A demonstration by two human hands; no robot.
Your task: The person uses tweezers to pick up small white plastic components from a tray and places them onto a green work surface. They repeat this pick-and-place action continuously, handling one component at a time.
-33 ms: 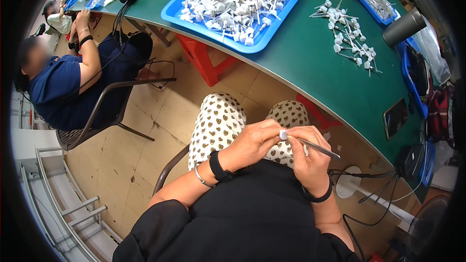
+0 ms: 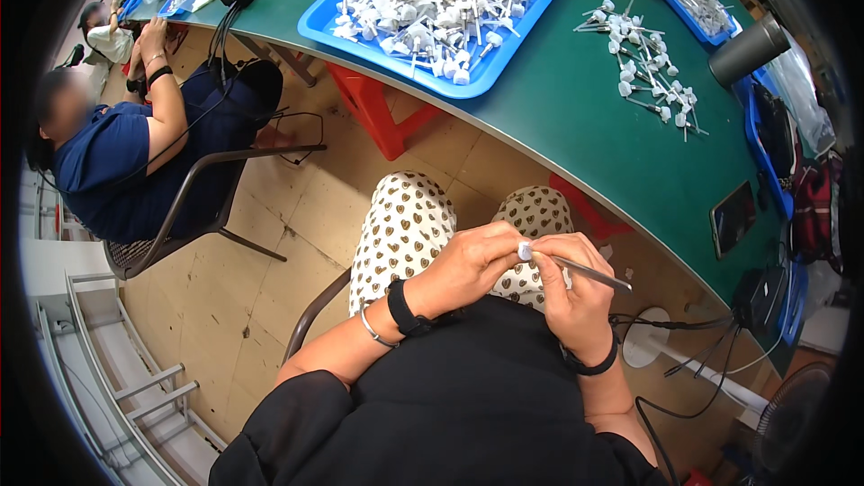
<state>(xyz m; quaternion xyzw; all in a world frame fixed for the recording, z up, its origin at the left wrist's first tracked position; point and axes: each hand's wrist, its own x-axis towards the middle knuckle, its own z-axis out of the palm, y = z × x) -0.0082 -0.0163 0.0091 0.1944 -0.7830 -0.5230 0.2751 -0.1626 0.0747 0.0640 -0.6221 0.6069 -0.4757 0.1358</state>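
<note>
Above my lap, my left hand [image 2: 463, 265] pinches a small white plastic piece [image 2: 525, 250] between thumb and fingertips. My right hand [image 2: 576, 301] is closed round a slim grey metal tool [image 2: 598, 279]. Its back end sticks out to the right, while the working tip is hidden at the white piece. The two hands meet at their fingertips. Ahead on the table, a blue tray [image 2: 310, 25] bears a heap of white-headed parts [image 2: 432, 4] with thin metal pins. More such parts [image 2: 643, 67] lie loose on the green tabletop to the right.
The green table [image 2: 576, 126] runs across the front and right, with a grey cylinder [image 2: 749, 51], a phone [image 2: 733, 219] and further blue and yellow trays. Cables [image 2: 711, 328] hang at right. A co-worker [image 2: 135, 130] sits at left; a red stool [image 2: 378, 112] stands under the table.
</note>
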